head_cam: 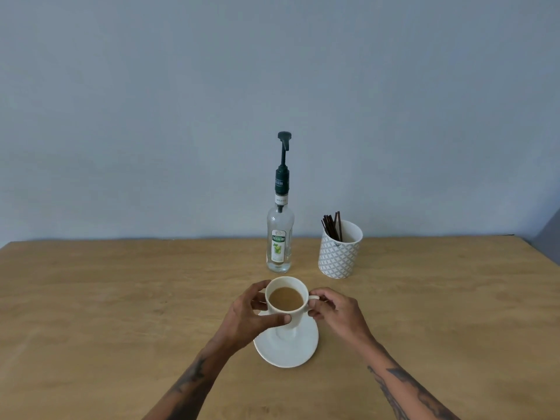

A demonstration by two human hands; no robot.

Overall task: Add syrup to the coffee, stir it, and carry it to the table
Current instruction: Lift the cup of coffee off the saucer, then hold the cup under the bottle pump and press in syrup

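Tabletop (106, 298) of pale wood is running under a blue-grey wall. Left hand (248, 316) is curling around the left side of the coffee cup (286, 321), thumb pressing the near wall and fingers wrapping the far side; its grip is closing on the cup body. Cup is holding light brown coffee (285, 299) and appears to be standing over a white saucer (288, 347), whether touching it or raised just above it I cannot tell. Behind the cup, the clear syrup bottle (280, 237) with a dark pump is standing upright. Right hand (336, 310) is pinching the cup's handle, fingertips closing on it. Further right, near the bottle, a patterned white cup (339, 253) is holding dark stir sticks (332, 224).
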